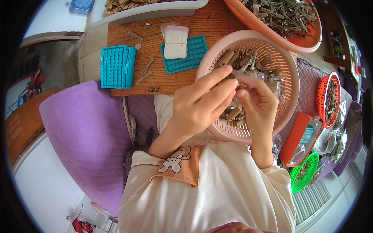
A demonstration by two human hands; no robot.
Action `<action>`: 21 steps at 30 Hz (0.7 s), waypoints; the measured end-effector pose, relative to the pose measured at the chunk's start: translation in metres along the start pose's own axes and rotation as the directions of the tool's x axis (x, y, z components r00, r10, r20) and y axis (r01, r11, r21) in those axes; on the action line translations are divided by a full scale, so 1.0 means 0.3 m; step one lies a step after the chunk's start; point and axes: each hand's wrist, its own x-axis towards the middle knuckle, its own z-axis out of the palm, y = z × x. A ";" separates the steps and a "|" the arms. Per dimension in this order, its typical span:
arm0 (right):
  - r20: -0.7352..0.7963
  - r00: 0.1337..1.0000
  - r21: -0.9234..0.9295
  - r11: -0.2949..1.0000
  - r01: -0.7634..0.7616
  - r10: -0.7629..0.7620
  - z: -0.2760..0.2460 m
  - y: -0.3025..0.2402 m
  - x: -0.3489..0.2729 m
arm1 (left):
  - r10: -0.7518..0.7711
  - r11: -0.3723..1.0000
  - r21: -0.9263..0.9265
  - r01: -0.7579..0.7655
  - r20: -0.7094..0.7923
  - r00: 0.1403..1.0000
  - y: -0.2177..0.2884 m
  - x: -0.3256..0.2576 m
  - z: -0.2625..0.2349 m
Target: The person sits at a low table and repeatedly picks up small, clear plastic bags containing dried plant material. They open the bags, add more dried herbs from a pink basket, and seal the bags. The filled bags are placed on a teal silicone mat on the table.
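Observation:
Both my hands meet over a pale pink slotted basket (208, 58), their fingertips close together. My left hand (202, 97) is closed, with thumb and fingers pinching from the left. From the right, my right hand (258, 99) is closed with its thumb and bent forefinger at the same spot. Between them is what looks like a small clear plastic bag (241, 73) with dark dried bits, mostly hidden by the fingers. Below in the basket lie brown cylindrical rolls (234, 113), dried plant pieces and clear filled bags (276, 85).
On the wooden table (147, 42) are a banded stack of clear bags (175, 44), a teal tray (196, 52), stacked teal trays (116, 66) and stray stems. A white bin (155, 11) and an orange basin (307, 44) stand behind. Red (321, 95) and green baskets (305, 173) sit right.

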 end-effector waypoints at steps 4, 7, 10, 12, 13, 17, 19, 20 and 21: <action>0.152 0.988 -0.245 0.968 0.055 -0.018 -0.019 0.000 0.022 | -0.098 0.994 0.060 0.092 0.121 0.988 -0.003 0.016 -0.009; 0.245 0.969 -0.436 0.887 0.152 -0.046 -0.017 -0.055 0.027 | -0.052 0.998 0.034 0.047 0.162 0.985 -0.012 0.010 -0.009; 0.306 0.945 -0.557 0.784 0.273 -0.112 -0.009 -0.058 0.025 | -0.060 0.998 0.016 0.058 0.186 0.981 -0.016 0.007 -0.009; 0.335 0.926 -0.609 0.709 0.356 -0.176 -0.005 -0.054 0.023 | -0.060 0.998 -0.013 0.063 0.167 0.984 -0.035 0.005 -0.004; 0.350 0.913 -0.626 0.674 0.393 -0.208 -0.003 -0.052 0.022 | -0.062 0.997 -0.026 0.067 0.157 0.986 -0.043 0.005 -0.003; 0.405 0.881 -0.684 0.559 0.469 -0.244 -0.007 -0.066 0.024 | -0.139 0.981 -0.109 0.160 0.178 0.974 -0.049 0.006 -0.003; 0.410 0.880 -0.687 0.553 0.471 -0.240 -0.008 -0.072 0.023 | -0.169 0.969 -0.146 0.198 0.188 0.967 -0.048 0.010 -0.004; 0.413 0.879 -0.689 0.550 0.472 -0.237 -0.008 -0.074 0.023 | -0.164 0.970 -0.149 0.192 0.182 0.969 -0.048 0.012 -0.006; 0.414 0.878 -0.691 0.545 0.475 -0.240 -0.008 -0.074 0.024 | -0.159 0.971 -0.152 0.187 0.177 0.971 -0.049 0.014 -0.009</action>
